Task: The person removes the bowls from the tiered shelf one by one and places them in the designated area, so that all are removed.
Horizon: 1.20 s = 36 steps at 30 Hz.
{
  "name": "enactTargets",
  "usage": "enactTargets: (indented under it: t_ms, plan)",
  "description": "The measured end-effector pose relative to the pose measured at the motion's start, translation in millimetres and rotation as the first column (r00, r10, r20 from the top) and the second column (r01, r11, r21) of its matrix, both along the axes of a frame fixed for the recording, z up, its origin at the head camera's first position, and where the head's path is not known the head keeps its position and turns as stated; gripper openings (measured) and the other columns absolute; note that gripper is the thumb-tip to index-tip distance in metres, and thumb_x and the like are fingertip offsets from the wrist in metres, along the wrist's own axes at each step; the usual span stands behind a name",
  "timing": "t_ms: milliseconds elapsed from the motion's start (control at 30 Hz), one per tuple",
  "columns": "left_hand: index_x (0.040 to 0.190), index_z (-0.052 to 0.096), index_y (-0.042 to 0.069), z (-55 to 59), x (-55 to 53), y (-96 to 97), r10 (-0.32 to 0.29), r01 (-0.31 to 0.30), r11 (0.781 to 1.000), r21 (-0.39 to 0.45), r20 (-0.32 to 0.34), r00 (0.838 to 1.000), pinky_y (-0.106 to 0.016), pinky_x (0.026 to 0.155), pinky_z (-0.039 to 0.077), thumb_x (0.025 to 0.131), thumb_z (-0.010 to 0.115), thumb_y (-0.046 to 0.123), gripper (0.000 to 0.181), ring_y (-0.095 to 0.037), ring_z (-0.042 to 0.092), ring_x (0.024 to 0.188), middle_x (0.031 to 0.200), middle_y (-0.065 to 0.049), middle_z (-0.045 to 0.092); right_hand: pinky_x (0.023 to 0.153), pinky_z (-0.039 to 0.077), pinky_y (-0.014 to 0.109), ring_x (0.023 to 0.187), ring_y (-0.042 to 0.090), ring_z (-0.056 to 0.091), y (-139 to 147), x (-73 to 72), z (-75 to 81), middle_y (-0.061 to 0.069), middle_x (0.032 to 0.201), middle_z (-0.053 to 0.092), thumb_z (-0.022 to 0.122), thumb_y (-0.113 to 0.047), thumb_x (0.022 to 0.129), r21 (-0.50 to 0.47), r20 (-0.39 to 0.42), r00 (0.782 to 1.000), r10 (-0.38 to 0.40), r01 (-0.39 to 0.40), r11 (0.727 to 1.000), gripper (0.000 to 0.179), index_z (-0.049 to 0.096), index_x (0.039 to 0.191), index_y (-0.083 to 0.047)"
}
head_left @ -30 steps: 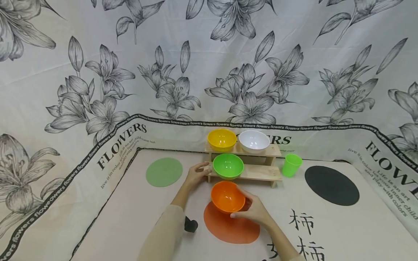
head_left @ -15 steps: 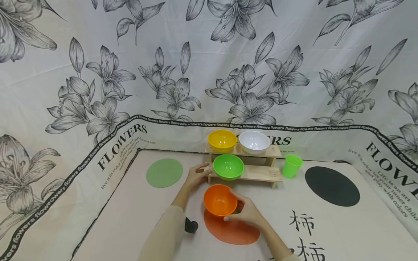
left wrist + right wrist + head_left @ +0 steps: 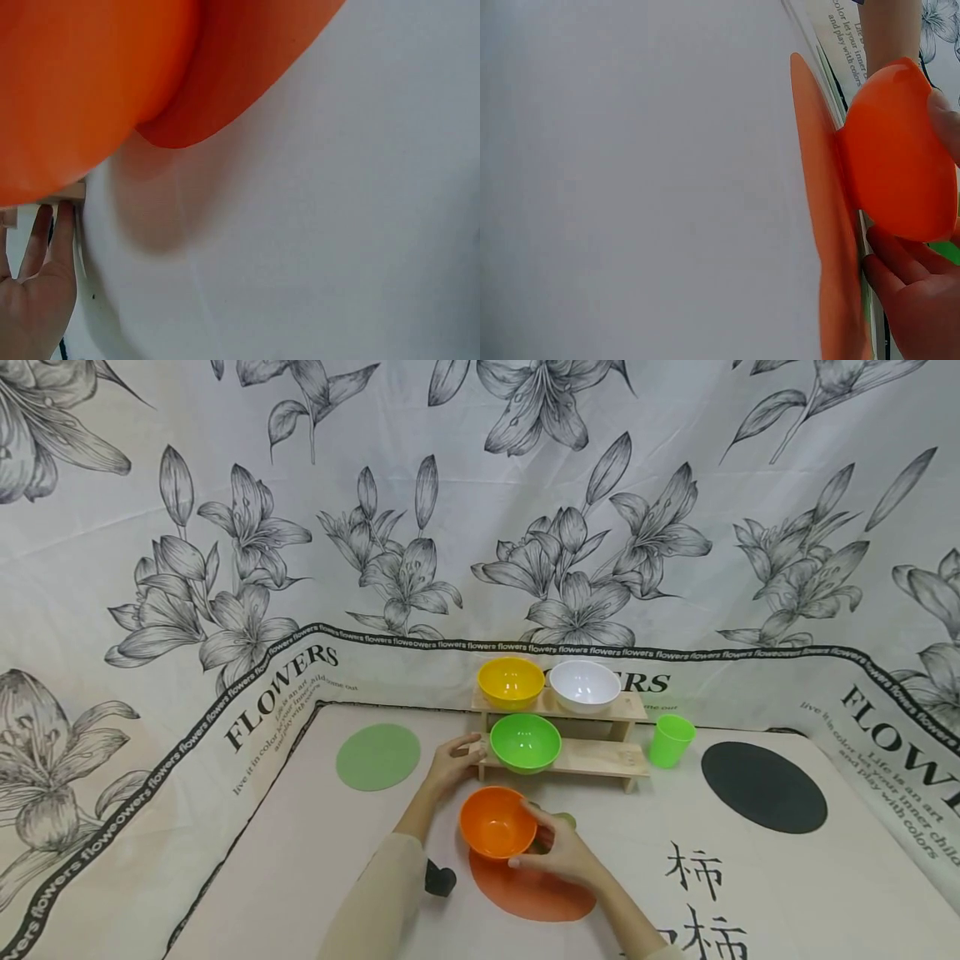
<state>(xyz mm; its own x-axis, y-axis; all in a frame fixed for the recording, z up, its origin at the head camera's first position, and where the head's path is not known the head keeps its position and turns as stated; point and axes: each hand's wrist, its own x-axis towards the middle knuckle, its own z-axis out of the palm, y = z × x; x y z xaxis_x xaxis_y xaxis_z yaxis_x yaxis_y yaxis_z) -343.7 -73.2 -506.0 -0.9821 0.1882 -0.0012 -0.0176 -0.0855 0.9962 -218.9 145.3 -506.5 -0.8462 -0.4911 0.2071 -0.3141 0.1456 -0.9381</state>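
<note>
My right hand (image 3: 562,852) grips the side of an orange bowl (image 3: 498,823), thumb at the front and fingers behind. The bowl is held over the far left edge of a flat orange mat (image 3: 532,893); in the right wrist view the bowl (image 3: 896,154) is close over it. My left hand (image 3: 450,764) touches the left end of a two-step wooden rack (image 3: 592,755), and in the left wrist view its straight fingers (image 3: 63,240) meet the wood. A green bowl (image 3: 525,743) sits on the lower step. On the upper step are a yellow bowl (image 3: 511,683) and a white bowl (image 3: 585,686).
A green cup (image 3: 671,741) stands right of the rack, with a dark round mat (image 3: 763,787) beyond it. A light green round mat (image 3: 378,757) lies to the left. Near my left forearm is a black print (image 3: 439,880). Flowered cloth (image 3: 405,568) hangs behind.
My right hand has carried the orange bowl left and slightly toward me. A green patch now shows behind that hand. The left hand stays at the rack.
</note>
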Motion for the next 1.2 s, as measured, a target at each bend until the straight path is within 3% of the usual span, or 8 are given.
enactTargets:
  t_ms: [267,533,633,733,800,967,1067,1200]
  plan:
    - [0.133,0.046,-0.009,0.4,0.0,-0.1,-0.010,0.010,1.000,0.004,-0.016,1.000,-0.046,0.089,0.051,0.090,0.061,0.003,0.047,-0.024,0.060,0.095,0.122,-0.034,0.052,0.098,0.045,0.033,0.118,0.048,0.046,1,0.4,-1.4,0.036,0.138,0.036,0.073,-0.007,0.082,0.005,-0.036,0.998,0.047,-0.047,0.999,0.072,0.033,0.137,0.016]
    - [0.131,0.050,-0.006,3.4,3.2,2.0,0.007,-0.006,1.000,0.012,-0.007,1.000,-0.042,0.086,0.054,0.089,0.062,0.002,0.044,-0.023,0.060,0.094,0.121,-0.030,0.055,0.096,0.044,0.045,0.114,0.051,0.048,4,0.6,-1.3,0.036,0.138,0.036,0.068,-0.004,0.085,-0.018,-0.087,0.992,0.094,-0.096,0.995,0.065,0.033,0.137,0.015]
    - [0.131,0.050,-0.005,2.5,2.7,2.0,0.006,-0.006,1.000,0.002,-0.012,1.000,-0.041,0.085,0.054,0.090,0.062,0.003,0.044,-0.024,0.060,0.096,0.121,-0.030,0.055,0.092,0.049,0.042,0.109,0.052,0.051,9,-0.7,2.8,0.038,0.133,0.039,0.065,0.002,0.085,-0.052,-0.098,0.991,0.094,-0.099,0.994,0.060,0.035,0.135,0.016]
    - [0.131,0.051,-0.004,1.4,2.4,1.8,0.008,-0.008,1.000,0.009,0.000,1.000,-0.040,0.086,0.054,0.090,0.062,0.004,0.044,-0.025,0.060,0.097,0.122,-0.030,0.054,0.086,0.054,0.032,0.103,0.045,0.058,16,-2.6,9.5,0.040,0.122,0.046,0.063,0.007,0.084,-0.072,-0.121,0.993,0.005,-0.014,0.997,0.049,0.042,0.127,0.018]
    - [0.131,0.051,-0.004,1.2,2.4,1.5,0.007,-0.007,1.000,0.014,0.002,1.000,-0.040,0.086,0.054,0.089,0.063,0.005,0.044,-0.025,0.060,0.097,0.122,-0.030,0.054,0.082,0.054,0.026,0.100,0.033,0.061,21,-4.2,16.0,0.038,0.115,0.050,0.063,0.009,0.083,-0.088,-0.137,0.985,-0.105,0.094,0.992,0.042,0.047,0.121,0.018]
    - [0.132,0.051,-0.003,3.6,3.5,0.8,0.005,-0.005,1.000,0.012,0.008,1.000,-0.040,0.087,0.053,0.090,0.063,0.006,0.045,-0.024,0.060,0.097,0.122,-0.030,0.054,0.080,0.055,0.030,0.099,0.016,0.058,32,-11.0,38.2,0.026,0.116,0.054,0.070,0.007,0.078,-0.110,-0.154,0.917,-0.367,0.353,0.929,0.047,0.050,0.121,0.010]
    - [0.132,0.051,-0.003,2.6,2.4,0.9,0.007,-0.007,1.000,0.007,0.017,1.000,-0.040,0.087,0.053,0.090,0.063,0.006,0.045,-0.024,0.060,0.096,0.122,-0.030,0.053,0.087,0.053,0.040,0.105,0.026,0.055,36,-20.4,45.3,0.025,0.123,0.053,0.074,0.002,0.077,-0.092,-0.144,0.891,-0.431,0.422,0.902,0.061,0.046,0.131,0.006]
    - [0.132,0.052,-0.002,-1.5,-0.3,1.4,0.013,-0.013,1.000,0.001,0.023,1.000,-0.038,0.085,0.054,0.089,0.064,0.007,0.045,-0.024,0.060,0.096,0.124,-0.029,0.053,0.099,0.043,0.050,0.117,0.040,0.047,38,-37.2,48.8,0.027,0.132,0.045,0.076,0.000,0.075,-0.084,-0.114,0.897,-0.427,0.419,0.904,0.074,0.039,0.139,0.002]
